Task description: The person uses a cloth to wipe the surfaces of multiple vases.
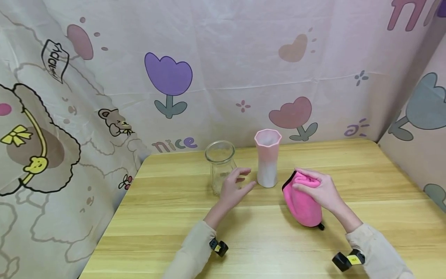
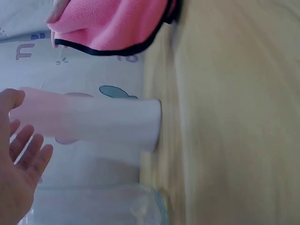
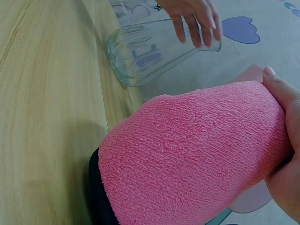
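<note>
A clear glass jar (image 1: 221, 164) (image 3: 150, 54) (image 2: 103, 206) and a tall pink-to-white vase (image 1: 267, 157) (image 2: 89, 123) stand upright on the wooden table (image 1: 174, 224). My left hand (image 1: 235, 186) (image 2: 18, 173) (image 3: 192, 16) hovers with fingers spread between the two, close to the jar, holding nothing. My right hand (image 1: 318, 188) (image 3: 286, 154) grips a folded pink cloth with a black edge (image 1: 301, 201) (image 3: 187, 159) (image 2: 110, 23), lifted just right of the vase with its lower end near the tabletop.
A patterned fabric backdrop (image 1: 223, 73) closes off the back and both sides of the table. Bare wood lies in front of the jar and on the right half of the table (image 1: 390, 182).
</note>
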`<state>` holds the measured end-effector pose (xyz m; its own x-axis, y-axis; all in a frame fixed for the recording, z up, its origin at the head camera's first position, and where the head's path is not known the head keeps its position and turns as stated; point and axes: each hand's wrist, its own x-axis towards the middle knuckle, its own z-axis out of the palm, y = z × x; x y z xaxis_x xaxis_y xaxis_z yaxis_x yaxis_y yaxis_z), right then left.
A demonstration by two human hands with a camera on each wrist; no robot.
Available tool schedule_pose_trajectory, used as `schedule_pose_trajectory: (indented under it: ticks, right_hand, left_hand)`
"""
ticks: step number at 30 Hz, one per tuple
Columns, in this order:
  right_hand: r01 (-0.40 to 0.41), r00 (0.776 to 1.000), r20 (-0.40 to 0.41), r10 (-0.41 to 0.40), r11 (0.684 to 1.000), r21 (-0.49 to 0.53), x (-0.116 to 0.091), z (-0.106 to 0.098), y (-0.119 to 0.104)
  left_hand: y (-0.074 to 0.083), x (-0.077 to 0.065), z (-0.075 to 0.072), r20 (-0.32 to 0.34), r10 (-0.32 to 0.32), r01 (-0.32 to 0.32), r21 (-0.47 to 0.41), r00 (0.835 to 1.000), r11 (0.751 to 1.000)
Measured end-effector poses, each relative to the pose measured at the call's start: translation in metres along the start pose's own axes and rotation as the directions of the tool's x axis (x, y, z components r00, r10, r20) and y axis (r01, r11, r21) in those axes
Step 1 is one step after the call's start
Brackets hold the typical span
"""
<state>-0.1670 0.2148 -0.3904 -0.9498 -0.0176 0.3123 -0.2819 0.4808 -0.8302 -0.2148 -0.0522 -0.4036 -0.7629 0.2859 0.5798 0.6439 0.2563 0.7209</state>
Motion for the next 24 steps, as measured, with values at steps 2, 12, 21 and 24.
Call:
schedule_pose_trajectory:
  ticks: [2,12,21,24]
  right_hand:
    - [0.000,1.000,-0.002,0.000,1.000,0.002,0.000,0.000,-0.001]
    - [0.004,1.000,-0.001,-0.004,1.000,0.009,-0.001,0.000,-0.002]
    - [0.010,1.000,0.003,-0.010,1.000,0.003,-0.001,-0.001,-0.002]
    - [-0.001,1.000,0.013,0.001,1.000,0.005,-0.001,0.000,-0.002]
  left_hand:
    - [-0.002,-0.006,-0.008,-0.007,0.015,-0.015,-0.008,1.000,1.000]
    - [0.009,-0.019,-0.052,-0.136,-0.076,0.072,-0.031,0.988,0.997]
    - [-0.050,-0.019,-0.079,-0.263,-0.175,0.206,0.094,0.949,0.974]
    - [-0.058,-0.016,-0.084,-0.196,-0.252,0.285,0.161,0.948,0.945]
